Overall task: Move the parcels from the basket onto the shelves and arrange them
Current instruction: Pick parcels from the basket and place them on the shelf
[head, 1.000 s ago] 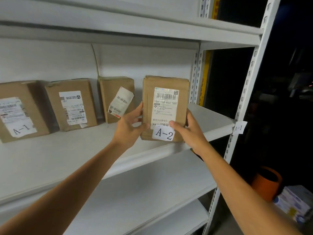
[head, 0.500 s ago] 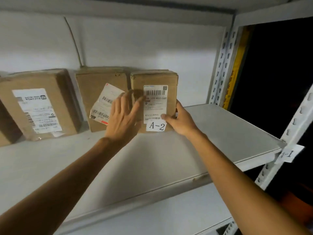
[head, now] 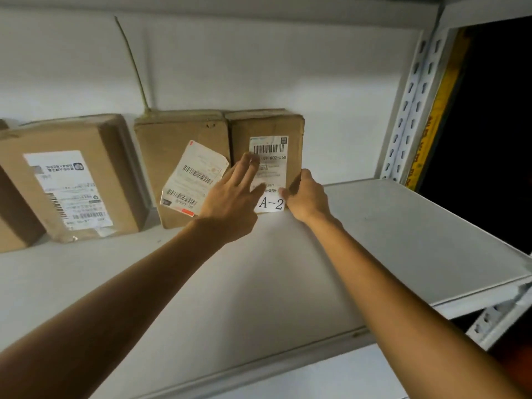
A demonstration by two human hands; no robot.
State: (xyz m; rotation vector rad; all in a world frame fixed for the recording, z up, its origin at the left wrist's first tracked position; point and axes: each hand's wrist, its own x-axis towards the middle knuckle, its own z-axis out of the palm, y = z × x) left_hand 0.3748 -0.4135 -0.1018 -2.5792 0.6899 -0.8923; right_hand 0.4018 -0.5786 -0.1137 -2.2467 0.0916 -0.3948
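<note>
A-2 parcel (head: pixel 267 131) pushed back — touching its neighbour (head: pixel 178 133).

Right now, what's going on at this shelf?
A person is placing the A-2 parcel on the shelf. It stands upright at the back, close against the neighbouring parcel, at the right end of the row. The left hand lays straight fingers on its front label, and the right hand grips its right edge. Neither hand has let go yet.

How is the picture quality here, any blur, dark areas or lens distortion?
Head view: fingertips of the left hand are motion-blurred over the label of the A-2 parcel; beyond the upright the right side drops to near black; the wide-angle lens makes that upright lean; the arms cast a soft shadow on the shelf.
</note>
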